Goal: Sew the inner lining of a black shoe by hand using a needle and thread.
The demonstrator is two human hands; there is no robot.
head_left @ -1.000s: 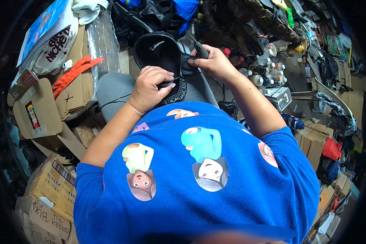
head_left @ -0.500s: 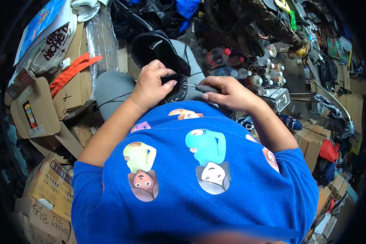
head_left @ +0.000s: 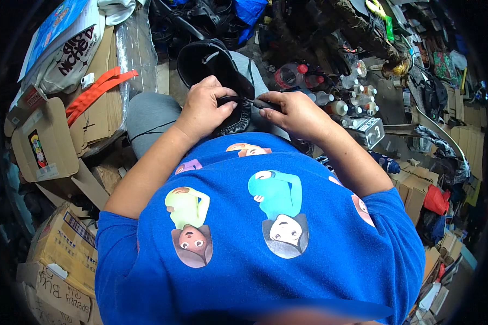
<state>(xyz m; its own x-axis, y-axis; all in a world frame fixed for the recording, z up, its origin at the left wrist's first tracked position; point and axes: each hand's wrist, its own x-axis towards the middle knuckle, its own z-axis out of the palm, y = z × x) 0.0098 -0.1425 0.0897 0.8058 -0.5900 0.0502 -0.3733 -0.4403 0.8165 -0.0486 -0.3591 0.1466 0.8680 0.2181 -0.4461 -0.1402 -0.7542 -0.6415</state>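
A black leather shoe (head_left: pixel 205 60) rests on my lap between grey-clad legs, its wide dark opening facing up and away. Gathered, puckered leather runs along its near edge. My left hand (head_left: pixel 205 108) pinches that edge between thumb and fingers. From the other side, my right hand (head_left: pixel 298 115) grips the dark handle of an awl (head_left: pixel 262 105). Its thin metal shaft meets the shoe's edge close to my left fingertips. Whether the point has gone into the leather is too small to tell.
Several bottles (head_left: pixel 358 100) stand on the floor to the right, near a small printed box (head_left: pixel 367 132). Flattened cardboard (head_left: pixel 100 105) with orange strips (head_left: pixel 97 92) lies on the left. Black shoes (head_left: pixel 203 19) are heaped ahead. Cartons (head_left: pixel 65 249) are stacked at lower left.
My right hand has moved left and slightly up with the awl, closer to my left hand. Less of the metal shaft shows. My left hand and the shoe have shifted only slightly.
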